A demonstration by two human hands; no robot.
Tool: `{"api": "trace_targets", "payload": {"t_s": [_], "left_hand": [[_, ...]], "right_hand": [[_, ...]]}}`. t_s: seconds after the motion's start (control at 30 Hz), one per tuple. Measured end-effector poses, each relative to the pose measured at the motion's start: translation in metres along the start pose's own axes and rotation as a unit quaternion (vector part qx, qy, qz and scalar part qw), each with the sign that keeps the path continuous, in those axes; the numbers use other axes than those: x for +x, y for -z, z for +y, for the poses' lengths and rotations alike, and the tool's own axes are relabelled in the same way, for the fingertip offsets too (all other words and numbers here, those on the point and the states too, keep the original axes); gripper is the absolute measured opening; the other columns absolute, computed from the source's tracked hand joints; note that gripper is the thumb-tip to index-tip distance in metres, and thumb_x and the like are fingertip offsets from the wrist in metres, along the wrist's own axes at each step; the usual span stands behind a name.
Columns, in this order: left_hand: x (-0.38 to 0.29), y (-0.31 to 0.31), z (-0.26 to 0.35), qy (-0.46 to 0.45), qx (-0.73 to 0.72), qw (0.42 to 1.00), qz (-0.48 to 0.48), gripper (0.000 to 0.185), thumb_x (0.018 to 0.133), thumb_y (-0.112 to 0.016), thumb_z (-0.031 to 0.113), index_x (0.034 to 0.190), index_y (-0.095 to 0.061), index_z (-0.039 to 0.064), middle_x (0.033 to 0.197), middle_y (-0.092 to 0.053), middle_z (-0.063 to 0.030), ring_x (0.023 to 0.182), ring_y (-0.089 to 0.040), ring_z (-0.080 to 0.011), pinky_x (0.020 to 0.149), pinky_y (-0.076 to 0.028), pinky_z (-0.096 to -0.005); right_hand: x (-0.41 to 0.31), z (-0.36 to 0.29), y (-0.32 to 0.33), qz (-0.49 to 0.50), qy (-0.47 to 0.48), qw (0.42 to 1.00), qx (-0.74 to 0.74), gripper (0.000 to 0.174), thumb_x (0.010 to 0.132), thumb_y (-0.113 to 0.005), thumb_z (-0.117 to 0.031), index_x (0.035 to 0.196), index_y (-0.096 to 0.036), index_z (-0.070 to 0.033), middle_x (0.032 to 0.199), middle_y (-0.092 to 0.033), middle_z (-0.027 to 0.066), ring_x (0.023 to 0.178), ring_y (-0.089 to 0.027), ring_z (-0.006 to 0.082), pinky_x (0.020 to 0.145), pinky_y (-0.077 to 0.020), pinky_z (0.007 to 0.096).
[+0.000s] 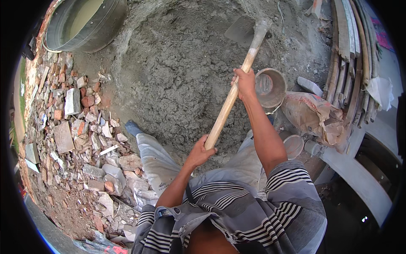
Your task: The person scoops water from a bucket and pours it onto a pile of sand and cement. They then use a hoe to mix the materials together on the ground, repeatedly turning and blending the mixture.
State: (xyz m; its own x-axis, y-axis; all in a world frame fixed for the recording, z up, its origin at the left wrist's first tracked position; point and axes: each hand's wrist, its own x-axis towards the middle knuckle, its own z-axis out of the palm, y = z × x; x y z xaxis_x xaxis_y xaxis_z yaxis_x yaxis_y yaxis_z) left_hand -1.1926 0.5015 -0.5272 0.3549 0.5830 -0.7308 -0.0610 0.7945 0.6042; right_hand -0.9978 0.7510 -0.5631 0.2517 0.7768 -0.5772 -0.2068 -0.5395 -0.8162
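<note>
My left hand [201, 151] grips the butt end of a hoe's wooden handle [226, 111], low and close to my body. Farther up the same handle, my right hand [245, 83] is closed round the wood. The handle slants up to the right, ending in a cement-coated socket. The hoe's broad metal blade [242, 31] rests at the upper right of a heap of wet grey mortar [177, 73], its lower edge not clearly seen. The mortar spreads before and between my legs. A mortar-stained bucket [271, 89] with a wire handle stands just right of my right hand.
Broken bricks and rubble [92, 143] lie on the left. A large black tub [108, 35] of cloudy water stands at the upper left. On the right are a torn paper sack [312, 117], a smaller bucket [293, 146] and stacked wooden poles [344, 70].
</note>
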Motion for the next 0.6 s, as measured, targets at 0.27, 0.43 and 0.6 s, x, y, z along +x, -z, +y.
{"api": "trace_targets", "payload": {"t_s": [0.27, 0.43, 0.6], "left_hand": [[-0.023, -0.073, -0.027, 0.288, -0.154, 0.942, 0.072, 0.029, 0.085, -0.071, 0.013, 0.107, -0.054, 0.005, 0.071, -0.055, 0.0004, 0.050, -0.051, -0.0084, 0.041, -0.041, -0.0268], [-0.065, 0.005, 0.021, 0.235, -0.134, 0.962, 0.026, 0.022, 0.085, -0.070, 0.011, 0.097, -0.052, 0.007, 0.071, -0.055, -0.0005, 0.047, -0.050, -0.0092, 0.040, -0.038, -0.0260], [-0.174, 0.113, 0.106, 0.218, -0.074, 0.972, 0.037, 0.051, 0.079, -0.071, 0.002, 0.128, -0.056, -0.002, 0.073, -0.058, -0.0015, 0.047, -0.051, -0.0099, 0.041, -0.037, -0.0240]], "right_hand": [[-0.009, 0.212, 0.069, 0.060, -0.383, 0.885, -0.256, 0.033, 0.086, -0.063, -0.006, 0.115, -0.056, 0.009, 0.079, -0.061, 0.0126, 0.062, -0.062, 0.0229, 0.053, -0.0526, 0.0394], [-0.041, 0.238, 0.047, 0.121, -0.388, 0.913, -0.015, 0.010, 0.084, -0.063, 0.000, 0.089, -0.054, 0.002, 0.071, -0.053, 0.0094, 0.054, -0.053, 0.0223, 0.050, -0.0490, 0.0395], [-0.120, 0.165, -0.069, 0.080, -0.391, 0.897, 0.191, 0.015, 0.083, -0.063, 0.005, 0.094, -0.052, 0.004, 0.085, -0.055, 0.0145, 0.062, -0.055, 0.0237, 0.053, -0.0476, 0.0411]]}}
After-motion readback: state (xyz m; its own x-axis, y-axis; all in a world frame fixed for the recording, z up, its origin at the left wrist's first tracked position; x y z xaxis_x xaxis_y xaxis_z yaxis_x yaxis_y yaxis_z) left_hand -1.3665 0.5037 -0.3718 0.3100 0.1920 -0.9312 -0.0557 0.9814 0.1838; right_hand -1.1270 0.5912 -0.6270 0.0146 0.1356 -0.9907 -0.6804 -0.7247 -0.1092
